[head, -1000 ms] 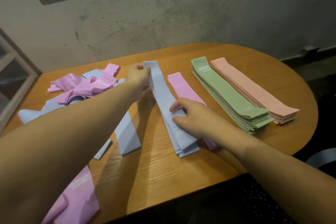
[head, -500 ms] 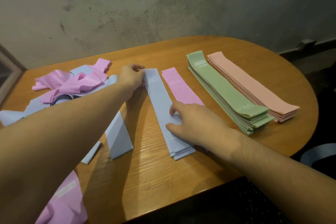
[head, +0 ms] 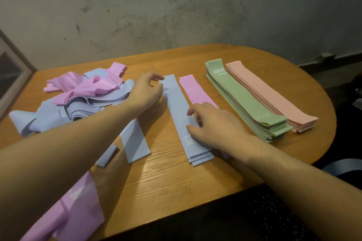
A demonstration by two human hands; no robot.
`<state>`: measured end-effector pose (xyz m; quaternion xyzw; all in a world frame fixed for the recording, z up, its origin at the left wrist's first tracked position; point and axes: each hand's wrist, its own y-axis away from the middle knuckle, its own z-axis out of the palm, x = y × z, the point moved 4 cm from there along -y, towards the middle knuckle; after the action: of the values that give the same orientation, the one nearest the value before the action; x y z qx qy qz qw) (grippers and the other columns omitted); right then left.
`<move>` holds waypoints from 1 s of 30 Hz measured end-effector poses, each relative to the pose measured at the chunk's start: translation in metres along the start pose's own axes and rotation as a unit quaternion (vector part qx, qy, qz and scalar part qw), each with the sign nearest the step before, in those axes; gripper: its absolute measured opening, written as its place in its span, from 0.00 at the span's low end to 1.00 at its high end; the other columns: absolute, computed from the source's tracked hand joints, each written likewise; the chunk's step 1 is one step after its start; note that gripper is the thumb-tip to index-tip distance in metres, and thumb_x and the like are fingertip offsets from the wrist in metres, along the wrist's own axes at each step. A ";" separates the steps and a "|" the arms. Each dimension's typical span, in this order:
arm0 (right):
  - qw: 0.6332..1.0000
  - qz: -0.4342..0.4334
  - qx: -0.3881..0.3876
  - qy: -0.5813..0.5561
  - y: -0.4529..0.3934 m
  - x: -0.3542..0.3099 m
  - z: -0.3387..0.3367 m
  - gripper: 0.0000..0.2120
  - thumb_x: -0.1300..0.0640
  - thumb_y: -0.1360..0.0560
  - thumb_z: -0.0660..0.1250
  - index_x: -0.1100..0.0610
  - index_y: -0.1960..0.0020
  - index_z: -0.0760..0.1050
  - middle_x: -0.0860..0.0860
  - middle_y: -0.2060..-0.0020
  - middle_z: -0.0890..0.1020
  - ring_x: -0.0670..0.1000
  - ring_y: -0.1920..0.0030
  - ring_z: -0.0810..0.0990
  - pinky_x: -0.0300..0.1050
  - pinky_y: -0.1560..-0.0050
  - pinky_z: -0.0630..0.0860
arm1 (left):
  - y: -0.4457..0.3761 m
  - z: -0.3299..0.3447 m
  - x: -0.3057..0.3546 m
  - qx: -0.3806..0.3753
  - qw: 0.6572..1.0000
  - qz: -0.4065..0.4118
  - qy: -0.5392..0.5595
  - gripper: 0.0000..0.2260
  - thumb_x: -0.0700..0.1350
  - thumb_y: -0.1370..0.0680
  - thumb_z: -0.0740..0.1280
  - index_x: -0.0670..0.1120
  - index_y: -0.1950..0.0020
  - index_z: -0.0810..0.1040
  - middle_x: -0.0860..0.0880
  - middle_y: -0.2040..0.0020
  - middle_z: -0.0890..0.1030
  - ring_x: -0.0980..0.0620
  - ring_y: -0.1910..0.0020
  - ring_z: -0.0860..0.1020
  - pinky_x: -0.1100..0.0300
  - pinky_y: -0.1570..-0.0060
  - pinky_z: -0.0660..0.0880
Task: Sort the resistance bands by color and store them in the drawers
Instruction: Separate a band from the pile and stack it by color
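Left hand, loosely curled, at blue stack's far end; right hand flat on near end; stack runs lengthwise away.

Wooden oval tabletop: jumbled pink/blue bands left, then blue stack, pink stack, green stack, peach stack.

On the wooden table, the left hand touches the far end of the blue stack while the right hand rests on its near part. A pink stack, green stack and peach stack lie to the right; a tangled pile lies to the left.
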<state>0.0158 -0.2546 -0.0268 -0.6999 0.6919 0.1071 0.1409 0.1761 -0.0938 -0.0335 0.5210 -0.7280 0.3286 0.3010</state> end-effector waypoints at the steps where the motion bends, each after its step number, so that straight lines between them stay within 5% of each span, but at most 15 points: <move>1: 1.000 -0.003 0.002 -0.006 0.000 -0.003 0.000 0.17 0.41 0.21 0.62 0.42 0.33 0.70 0.44 0.41 0.77 0.49 0.48 0.79 0.45 0.54 0.74 | 0.008 -0.005 0.000 -0.008 0.999 0.028 -0.020 0.11 0.43 0.19 0.63 0.51 0.38 0.77 0.52 0.38 0.76 0.54 0.52 0.78 0.63 0.57 0.75; 4: 0.999 -0.021 0.003 -0.040 -0.001 -0.016 0.002 0.15 0.43 0.21 0.64 0.42 0.36 0.72 0.43 0.42 0.77 0.48 0.47 0.78 0.46 0.50 0.74 | 0.033 -0.022 -0.007 -0.032 0.994 0.081 -0.058 0.09 0.43 0.19 0.64 0.51 0.40 0.78 0.53 0.41 0.77 0.60 0.51 0.77 0.70 0.55 0.71; 9: 0.994 -0.066 0.002 -0.089 -0.005 -0.050 0.012 0.11 0.47 0.22 0.65 0.45 0.39 0.77 0.43 0.47 0.78 0.46 0.54 0.75 0.47 0.49 0.75 | 0.078 -0.056 -0.034 -0.032 0.994 0.087 -0.062 0.07 0.42 0.20 0.66 0.54 0.47 0.79 0.56 0.45 0.79 0.60 0.48 0.78 0.55 0.43 0.75; 14: 0.987 -0.109 -0.011 -0.120 -0.010 -0.082 0.025 0.10 0.51 0.22 0.67 0.47 0.41 0.78 0.42 0.52 0.76 0.43 0.56 0.72 0.41 0.55 0.68 | 0.119 -0.094 -0.052 -0.006 0.989 0.123 -0.084 0.08 0.42 0.23 0.64 0.53 0.49 0.80 0.57 0.52 0.78 0.58 0.50 0.77 0.55 0.49 0.75; 23: 0.978 -0.162 -0.037 -0.125 -0.024 -0.139 0.053 0.09 0.53 0.22 0.68 0.49 0.43 0.79 0.45 0.53 0.78 0.46 0.53 0.75 0.43 0.51 0.72 | 0.158 -0.144 -0.096 0.066 0.976 0.112 -0.173 0.11 0.45 0.26 0.65 0.49 0.45 0.81 0.53 0.46 0.80 0.53 0.44 0.76 0.54 0.43 0.71; 27: 0.976 -0.169 -0.048 -0.126 -0.032 -0.163 0.065 0.11 0.49 0.22 0.67 0.48 0.40 0.79 0.46 0.49 0.77 0.47 0.48 0.76 0.44 0.48 0.73 | 0.170 -0.152 -0.116 0.107 0.990 0.041 -0.082 0.09 0.46 0.22 0.66 0.52 0.43 0.79 0.56 0.47 0.80 0.56 0.48 0.77 0.58 0.49 0.72; 30: 0.976 -0.168 -0.055 -0.124 -0.040 -0.179 0.072 0.22 0.45 0.23 0.70 0.50 0.31 0.75 0.46 0.44 0.77 0.47 0.44 0.74 0.39 0.48 0.68 | 0.171 -0.152 -0.118 0.137 0.990 -0.018 0.010 0.08 0.40 0.21 0.67 0.51 0.45 0.79 0.59 0.50 0.80 0.63 0.52 0.77 0.67 0.53 0.71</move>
<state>0.0550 -0.0622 -0.0306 -0.7941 0.5347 0.2059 0.2027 0.0600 0.1344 -0.0620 0.5668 -0.6638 0.4248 0.2402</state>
